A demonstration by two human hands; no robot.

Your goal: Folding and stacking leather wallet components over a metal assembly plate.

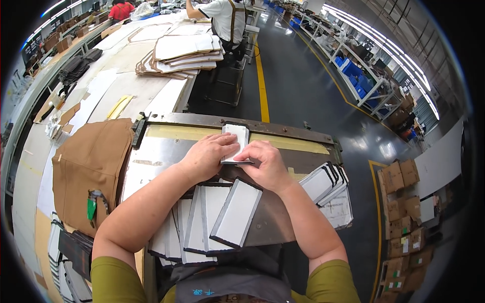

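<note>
A small white panel with dark edges (pixel 235 129) lies at the far side of the metal-topped work table (pixel 273 217), against its raised bar. My left hand (pixel 208 155) rests on the panel from the left, its fingers stretched across the white face. My right hand (pixel 267 164) pinches the panel's near right edge, where a dark strip shows. Closer to me, several white panels with black edges (pixel 236 212) lie fanned out and overlapping. More such panels (pixel 323 183) are stacked at the table's right side.
Brown fabric (pixel 88 166) with a green-handled tool (pixel 91 208) lies left. A long bench holds white-and-brown sheets (pixel 182 46); a person (pixel 228 22) works beside it. Cardboard boxes (pixel 404 207) stand right of the aisle. Shelves with blue bins (pixel 356 78) line it further off.
</note>
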